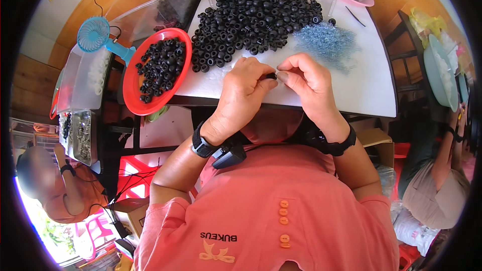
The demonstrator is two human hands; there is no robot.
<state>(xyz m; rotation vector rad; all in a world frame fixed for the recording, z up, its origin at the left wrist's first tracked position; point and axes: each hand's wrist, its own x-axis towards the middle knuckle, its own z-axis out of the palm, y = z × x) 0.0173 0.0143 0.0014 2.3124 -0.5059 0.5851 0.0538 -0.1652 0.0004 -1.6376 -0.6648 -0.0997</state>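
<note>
From the head view I see both hands meeting over the near edge of the white counter (361, 90). My left hand (246, 88) is pinched closed on a small black rubber ring (271, 76), held at its fingertips just above the counter edge. My right hand (306, 78) has thumb and forefinger drawn together right against that ring; something thin may sit between them, but it is too small to tell.

Beyond the hands lies a big heap of black rubber rings (251, 10), and just right of it a loose pile of thin pale-blue wire pieces (326, 42). A round red plastic tray (131, 88) at the left edge holds more black rings. A small blue handheld fan (95, 35) stands behind it.

To do this fitting well, I judge the ring should stay steady in the left fingertips, its hole turned toward the right hand, with both wrists kept low near the counter so nothing drops.
</note>
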